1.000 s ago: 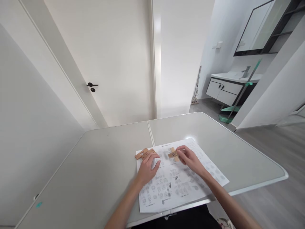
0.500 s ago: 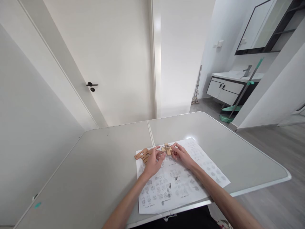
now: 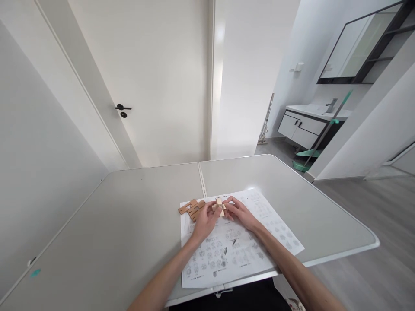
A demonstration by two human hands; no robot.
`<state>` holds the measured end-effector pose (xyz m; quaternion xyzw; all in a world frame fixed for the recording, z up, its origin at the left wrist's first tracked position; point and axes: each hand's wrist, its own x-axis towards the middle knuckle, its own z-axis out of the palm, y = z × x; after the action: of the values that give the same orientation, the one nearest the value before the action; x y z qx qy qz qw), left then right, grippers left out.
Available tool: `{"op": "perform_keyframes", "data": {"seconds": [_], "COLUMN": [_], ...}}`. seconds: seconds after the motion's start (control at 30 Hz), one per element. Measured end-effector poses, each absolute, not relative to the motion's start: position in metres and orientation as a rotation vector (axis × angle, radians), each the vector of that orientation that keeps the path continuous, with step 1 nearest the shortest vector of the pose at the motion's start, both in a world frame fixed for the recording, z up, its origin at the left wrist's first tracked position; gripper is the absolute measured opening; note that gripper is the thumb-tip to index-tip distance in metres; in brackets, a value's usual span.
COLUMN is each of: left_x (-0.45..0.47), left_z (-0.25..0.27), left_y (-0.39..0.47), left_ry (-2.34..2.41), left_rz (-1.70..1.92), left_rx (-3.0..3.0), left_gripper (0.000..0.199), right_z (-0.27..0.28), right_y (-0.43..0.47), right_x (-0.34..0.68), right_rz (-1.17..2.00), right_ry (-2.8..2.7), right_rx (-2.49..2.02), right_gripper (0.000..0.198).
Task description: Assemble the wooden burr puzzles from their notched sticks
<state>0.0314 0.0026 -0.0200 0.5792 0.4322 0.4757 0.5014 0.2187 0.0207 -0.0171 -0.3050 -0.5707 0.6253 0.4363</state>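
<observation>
Between my two hands is a small light wooden block puzzle [image 3: 219, 201] with arms that stick out like a cross. My left hand [image 3: 206, 219] pinches its left side, the thumb lying across the front. On the opposite side my right hand [image 3: 239, 212] has its fingers closed on the puzzle's right arm. Several flat brown wooden pieces [image 3: 191, 208] with cut-out slots lie in an overlapping pile just left of my left hand. Under the hands spreads a large white paper sheet [image 3: 259, 255] printed with rows of small grey figures.
A grey folding table [image 3: 142, 224] with a pale rim and a centre seam carries everything. Beyond its far edge is a white door [image 3: 162, 86] with a black handle. At the right stand a washbasin cabinet [image 3: 300, 127] and a green dustpan [image 3: 301, 166].
The view has shifted slightly. My hands have drawn closer around the puzzle, and it has turned, with my left thumb now over its front.
</observation>
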Motion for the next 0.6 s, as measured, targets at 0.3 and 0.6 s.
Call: {"op": "perform_keyframes", "data": {"seconds": [0.3,0.6], "left_x": [0.0335,0.0296], "left_z": [-0.0199,-0.0163], "left_y": [-0.0025,-0.0070], "left_ry": [1.064,1.030], "left_rz": [1.230,1.282], "left_rx": [1.462,1.642], "left_gripper": [0.051,0.060], "right_z": [-0.0172,-0.0216], "right_y": [0.0192,0.0209], "right_x": [0.2188,0.2232], "right_rz": [1.542,1.704], "right_ry": [-1.420,-1.374], "right_rx": [-0.772,-0.731], "right_gripper": [0.042,0.046]}}
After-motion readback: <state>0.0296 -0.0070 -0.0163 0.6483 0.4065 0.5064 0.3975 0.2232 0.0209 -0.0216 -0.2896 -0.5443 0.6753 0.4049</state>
